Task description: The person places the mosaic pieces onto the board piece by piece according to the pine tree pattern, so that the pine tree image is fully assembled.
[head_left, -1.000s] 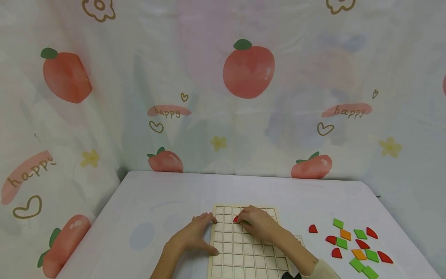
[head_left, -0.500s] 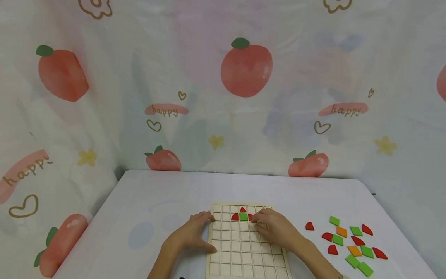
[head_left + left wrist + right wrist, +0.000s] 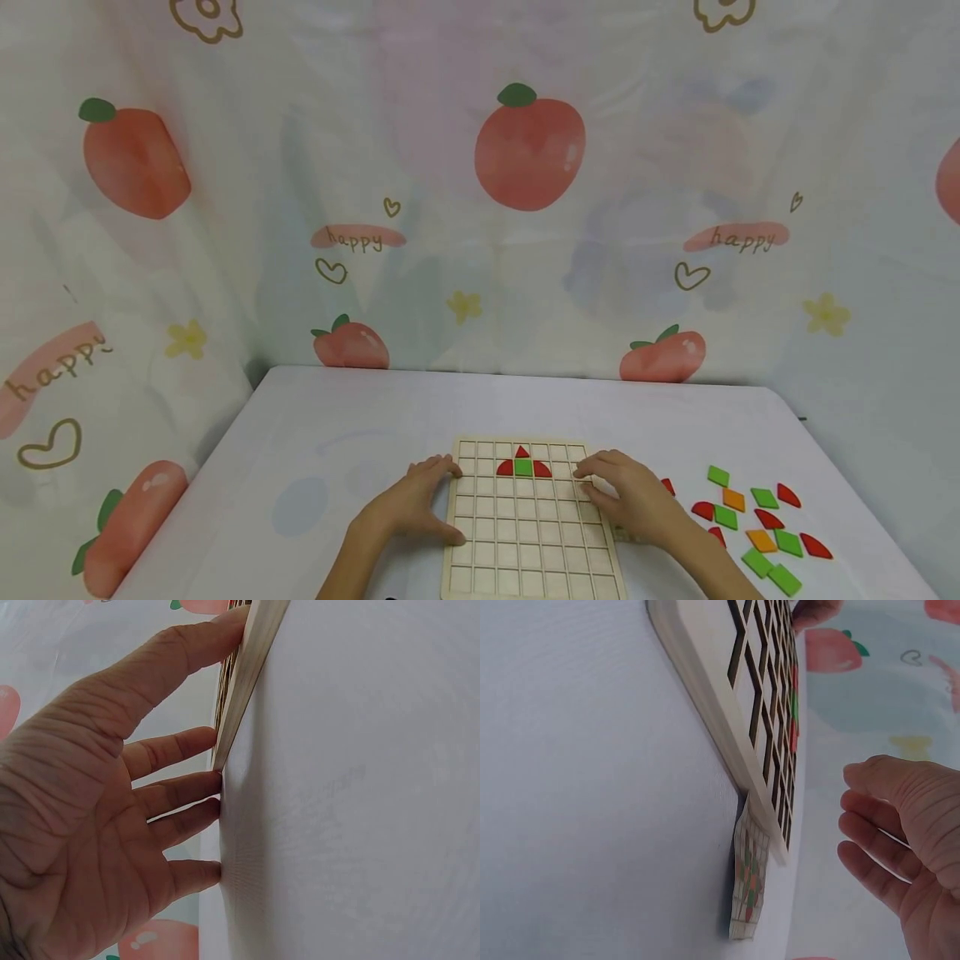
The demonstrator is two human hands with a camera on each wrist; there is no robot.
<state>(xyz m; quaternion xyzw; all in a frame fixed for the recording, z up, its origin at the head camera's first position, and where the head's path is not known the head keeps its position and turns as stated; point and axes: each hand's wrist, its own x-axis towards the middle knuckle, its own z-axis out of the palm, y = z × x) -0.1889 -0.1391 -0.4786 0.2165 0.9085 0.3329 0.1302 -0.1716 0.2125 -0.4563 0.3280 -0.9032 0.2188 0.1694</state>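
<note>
A wooden grid board (image 3: 506,533) lies on the white table. In its upper rows sit a green square tile (image 3: 523,467), a red triangle-like tile (image 3: 522,452) above it, and a red quarter-round tile (image 3: 506,469) and another red quarter-round tile (image 3: 542,469) on either side. My left hand (image 3: 408,504) touches the board's left edge with thumb and fingertips, fingers fairly straight, as the left wrist view also shows. Over the board's right edge, my right hand (image 3: 626,496) has loosely bent fingers and holds nothing; in the right wrist view it (image 3: 911,832) is apart from the board.
Several loose tiles lie right of the board, among them a green tile (image 3: 785,579), an orange tile (image 3: 761,541) and a red tile (image 3: 816,546). A small printed grid card (image 3: 748,881) pokes out by the board's right edge. A patterned cloth (image 3: 525,275) hangs behind.
The right hand has let go of the right-hand red quarter-round tile and moved right, off the tiles, leaving them all uncovered. My left hand has stayed at the board's edge.
</note>
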